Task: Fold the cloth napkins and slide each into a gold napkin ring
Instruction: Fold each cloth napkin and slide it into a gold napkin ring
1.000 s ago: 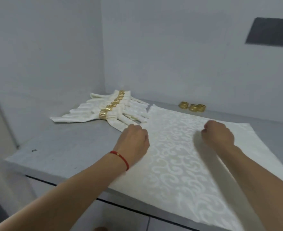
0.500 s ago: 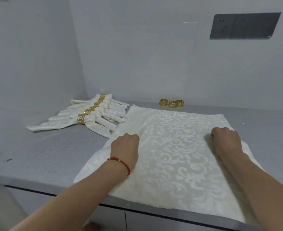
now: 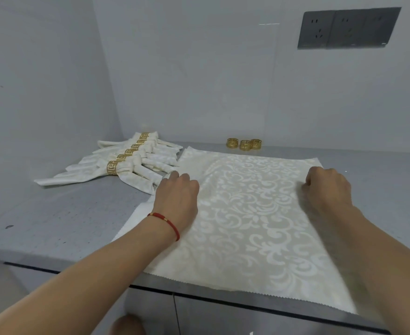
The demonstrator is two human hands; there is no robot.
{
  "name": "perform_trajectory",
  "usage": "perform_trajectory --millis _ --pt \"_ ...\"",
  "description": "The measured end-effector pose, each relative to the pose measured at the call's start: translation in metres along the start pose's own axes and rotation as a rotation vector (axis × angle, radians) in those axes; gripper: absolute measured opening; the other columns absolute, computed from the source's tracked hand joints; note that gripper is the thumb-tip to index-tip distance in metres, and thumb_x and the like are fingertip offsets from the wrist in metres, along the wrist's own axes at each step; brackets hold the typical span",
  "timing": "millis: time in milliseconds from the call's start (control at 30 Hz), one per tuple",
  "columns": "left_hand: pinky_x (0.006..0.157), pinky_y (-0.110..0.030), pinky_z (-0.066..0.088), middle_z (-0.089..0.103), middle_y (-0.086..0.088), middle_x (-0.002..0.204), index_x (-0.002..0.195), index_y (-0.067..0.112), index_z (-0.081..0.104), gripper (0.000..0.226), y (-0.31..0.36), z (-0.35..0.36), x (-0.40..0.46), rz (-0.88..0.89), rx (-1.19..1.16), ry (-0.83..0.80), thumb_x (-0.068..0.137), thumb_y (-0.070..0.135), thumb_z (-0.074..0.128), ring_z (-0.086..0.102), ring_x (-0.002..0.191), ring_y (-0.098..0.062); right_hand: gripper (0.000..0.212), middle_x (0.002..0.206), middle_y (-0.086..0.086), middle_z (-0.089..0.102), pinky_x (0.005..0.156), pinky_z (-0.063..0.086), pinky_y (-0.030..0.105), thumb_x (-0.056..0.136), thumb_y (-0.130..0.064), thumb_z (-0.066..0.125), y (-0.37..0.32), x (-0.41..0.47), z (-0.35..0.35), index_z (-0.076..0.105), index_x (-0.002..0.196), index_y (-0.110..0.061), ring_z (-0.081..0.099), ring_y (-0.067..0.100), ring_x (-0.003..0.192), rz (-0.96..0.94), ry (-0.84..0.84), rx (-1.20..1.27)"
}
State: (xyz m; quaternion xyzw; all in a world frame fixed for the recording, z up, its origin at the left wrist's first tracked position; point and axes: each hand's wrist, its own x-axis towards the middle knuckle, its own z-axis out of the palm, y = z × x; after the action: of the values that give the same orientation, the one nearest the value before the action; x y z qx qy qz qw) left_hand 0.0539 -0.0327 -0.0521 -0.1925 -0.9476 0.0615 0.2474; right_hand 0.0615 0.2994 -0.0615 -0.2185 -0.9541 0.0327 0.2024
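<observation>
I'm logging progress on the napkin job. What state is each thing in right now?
Cream damask cloth napkin: spread flat, unfolded.
Stack of folded white napkins: ringed, finished.
Three loose gold napkin rings: empty, by the wall.
Left hand: curled, on the napkin's left edge.
Right hand: curled, on its right edge.

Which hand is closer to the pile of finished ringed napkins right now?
Left. The left hand rests on the flat napkin's left edge, right beside the pile of ringed napkins. The right hand is across the flat napkin, at its right edge.

Cream damask napkin (image 3: 242, 213) lies flat, unfolded; 3 gold rings (image 3: 245, 144) sit behind.
</observation>
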Motion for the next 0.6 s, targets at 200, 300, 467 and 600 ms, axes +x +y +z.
perform_trajectory --millis 200,300,467,600 --pt "0.053 -0.029 0.023 0.029 0.003 0.066 0.083 0.021 0.048 0.013 0.012 -0.016 0.010 -0.052 0.027 -0.008 0.091 0.011 0.051 0.040 0.069 -0.023 0.025 0.113 0.015 0.064 0.083 0.049 0.039 0.094 -0.009 0.053 0.043 -0.006 -0.004 0.065 0.114 -0.017 0.061 0.038 0.105 -0.049 -0.119 -0.117" --pt "0.061 -0.033 0.032 0.030 0.001 0.070 0.083 0.018 0.039 0.016 0.021 -0.030 0.017 -0.022 0.014 -0.053 0.090 0.009 0.050 0.042 0.073 -0.025 0.020 0.094 0.007 0.066 0.068 0.044 0.029 0.088 -0.007 0.058 0.061 -0.013 -0.004 0.071 0.097 -0.019 0.065 0.033 0.086 -0.064 -0.081 -0.263" --pt "0.065 -0.033 0.034 0.028 0.001 0.069 0.084 0.016 0.038 0.017 0.032 -0.044 0.023 0.032 0.049 -0.040 0.087 0.004 0.050 0.041 0.073 -0.024 0.015 0.099 0.008 0.068 0.070 0.048 0.033 0.088 -0.006 0.057 0.068 -0.017 -0.004 0.066 0.097 -0.014 0.065 0.032 0.089 -0.118 -0.080 -0.319" --pt "0.062 -0.032 0.030 0.026 0.001 0.066 0.083 0.017 0.040 0.017 0.033 -0.047 0.023 0.045 0.105 -0.021 0.088 0.005 0.050 0.039 0.070 -0.023 0.019 0.101 0.008 0.065 0.077 0.050 0.035 0.086 -0.002 0.059 0.071 -0.016 -0.002 0.067 0.101 -0.012 0.064 0.033 0.093 -0.104 -0.088 -0.258"
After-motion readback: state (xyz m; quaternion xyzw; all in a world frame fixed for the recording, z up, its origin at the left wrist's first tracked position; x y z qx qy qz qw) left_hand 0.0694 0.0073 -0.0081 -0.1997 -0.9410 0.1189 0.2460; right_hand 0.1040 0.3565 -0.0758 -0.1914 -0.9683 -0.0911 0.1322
